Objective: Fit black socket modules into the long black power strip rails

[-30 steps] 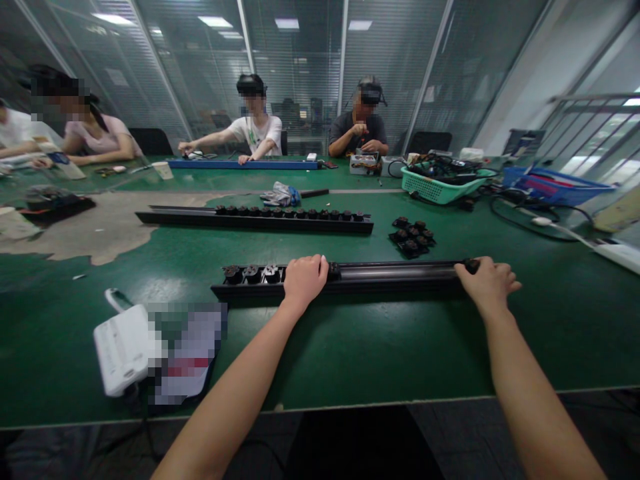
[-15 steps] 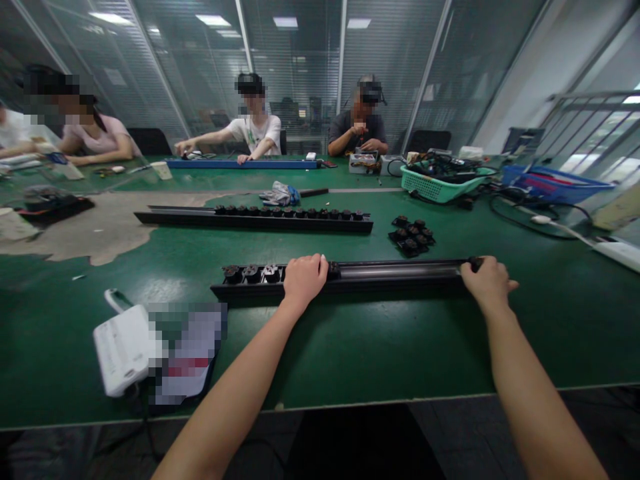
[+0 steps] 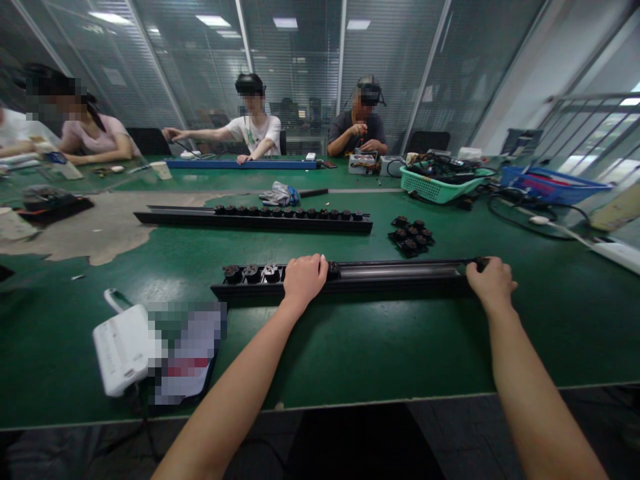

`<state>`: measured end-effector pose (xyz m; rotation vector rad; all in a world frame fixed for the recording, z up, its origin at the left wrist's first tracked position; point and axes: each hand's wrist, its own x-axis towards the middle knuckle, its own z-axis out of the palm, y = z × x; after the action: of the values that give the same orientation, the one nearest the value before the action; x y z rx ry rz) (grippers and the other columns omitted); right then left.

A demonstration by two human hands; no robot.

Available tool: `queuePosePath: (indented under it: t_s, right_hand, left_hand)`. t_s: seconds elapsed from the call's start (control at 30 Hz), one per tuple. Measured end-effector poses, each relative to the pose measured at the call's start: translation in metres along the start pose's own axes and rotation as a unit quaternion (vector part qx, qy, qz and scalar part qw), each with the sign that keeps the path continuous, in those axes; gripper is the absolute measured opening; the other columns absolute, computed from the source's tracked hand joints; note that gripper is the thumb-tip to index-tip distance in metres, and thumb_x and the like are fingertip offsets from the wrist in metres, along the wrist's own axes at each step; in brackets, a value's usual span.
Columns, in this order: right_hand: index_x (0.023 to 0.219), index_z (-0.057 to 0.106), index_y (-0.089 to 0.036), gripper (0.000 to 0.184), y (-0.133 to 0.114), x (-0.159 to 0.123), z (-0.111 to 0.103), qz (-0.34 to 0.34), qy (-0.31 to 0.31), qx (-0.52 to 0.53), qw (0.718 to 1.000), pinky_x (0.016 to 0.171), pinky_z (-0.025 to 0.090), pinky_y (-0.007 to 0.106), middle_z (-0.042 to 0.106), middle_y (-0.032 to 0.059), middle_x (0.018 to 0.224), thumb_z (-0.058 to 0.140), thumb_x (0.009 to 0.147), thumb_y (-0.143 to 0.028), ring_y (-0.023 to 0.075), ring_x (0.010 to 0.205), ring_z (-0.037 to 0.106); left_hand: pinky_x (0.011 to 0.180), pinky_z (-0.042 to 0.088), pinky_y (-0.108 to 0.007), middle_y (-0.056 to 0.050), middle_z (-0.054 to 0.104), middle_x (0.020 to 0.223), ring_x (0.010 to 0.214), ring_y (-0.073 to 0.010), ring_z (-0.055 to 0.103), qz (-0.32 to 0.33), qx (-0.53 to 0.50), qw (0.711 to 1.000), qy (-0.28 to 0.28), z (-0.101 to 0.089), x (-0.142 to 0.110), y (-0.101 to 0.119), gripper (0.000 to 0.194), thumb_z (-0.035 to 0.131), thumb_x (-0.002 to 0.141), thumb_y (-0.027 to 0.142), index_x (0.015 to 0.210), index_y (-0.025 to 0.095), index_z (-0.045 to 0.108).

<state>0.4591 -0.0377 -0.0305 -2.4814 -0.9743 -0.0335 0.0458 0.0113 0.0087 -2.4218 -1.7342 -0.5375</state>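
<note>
A long black channel rail [image 3: 400, 281] lies across the table in front of me, several black socket modules [image 3: 251, 273] seated in its left part. Its right stretch shows a bare grey inside. My left hand [image 3: 306, 279] is closed over the rail near its middle and covers some modules. At the rail's right end, my right hand [image 3: 493, 283] pinches a small black module [image 3: 481, 262], mostly hidden by the fingers. A loose cluster of similar modules [image 3: 411, 235] sits behind the rail.
Farther back lies a second black rail [image 3: 260, 222] with a row of modules. A white device [image 3: 127, 347] and a phone [image 3: 193, 353] rest at left front. Gloves [image 3: 280, 194], a green basket [image 3: 440, 185] and a blue basket [image 3: 555, 185] stand beyond. Several people sit across the table.
My right hand has shifted slightly right along the rail's end with the module. My left hand has stayed put. Across the table, a person's outstretched hand has lifted and moved left.
</note>
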Motion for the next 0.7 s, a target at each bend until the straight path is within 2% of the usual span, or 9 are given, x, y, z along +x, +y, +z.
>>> queuePosePath:
  t_s: [0.17, 0.43, 0.6, 0.7]
  right_hand:
    - [0.124, 0.052, -0.009, 0.054, 0.01, 0.008, 0.003, 0.018, 0.009, 0.01, 1.0, 0.096, 0.036, 0.049, 0.053, 0.0265, 0.125, 0.042, 0.087, -0.046, 0.0355, 0.118, 0.049]
    - [0.124, 0.051, -0.013, 0.05, 0.038, 0.021, 0.005, 0.055, 0.083, 0.034, 0.994, 0.093, 0.034, 0.049, 0.053, 0.026, 0.126, 0.046, 0.084, -0.044, 0.0357, 0.119, 0.048]
    - [0.119, 0.055, -0.017, 0.05, 0.043, 0.03, 0.01, 0.07, 0.067, 0.012, 0.995, 0.092, 0.031, 0.051, 0.053, 0.0254, 0.131, 0.051, 0.08, -0.049, 0.0404, 0.119, 0.047]
    - [0.116, 0.056, -0.02, 0.048, 0.041, 0.042, 0.01, 0.079, 0.041, -0.001, 0.996, 0.09, 0.03, 0.051, 0.057, 0.0249, 0.127, 0.056, 0.079, -0.05, 0.0413, 0.118, 0.046]
  left_hand:
    - [0.074, 0.04, -0.034, -0.011, 0.072, 0.088, 0.081, -0.0234, 0.066, 0.003, 0.006, 1.0, 0.012, 0.001, 0.0, 0.0, 0.048, 0.024, 0.102, 0.037, 0.088, 0.017, 0.065]
    - [0.077, 0.04, -0.033, -0.011, 0.072, 0.091, 0.085, -0.0227, 0.067, -0.001, -0.004, 1.0, 0.0, 0.0, 0.0, 0.001, 0.047, 0.025, 0.102, 0.037, 0.089, 0.017, 0.066]
    - [0.076, 0.04, -0.033, -0.011, 0.072, 0.09, 0.083, -0.0226, 0.067, 0.0, -0.004, 1.0, 0.005, -0.001, -0.001, 0.001, 0.048, 0.025, 0.102, 0.036, 0.088, 0.017, 0.066]
    - [0.076, 0.04, -0.034, -0.011, 0.072, 0.089, 0.083, -0.0232, 0.067, 0.005, -0.004, 1.0, 0.01, -0.001, -0.001, 0.001, 0.047, 0.025, 0.102, 0.036, 0.088, 0.016, 0.066]
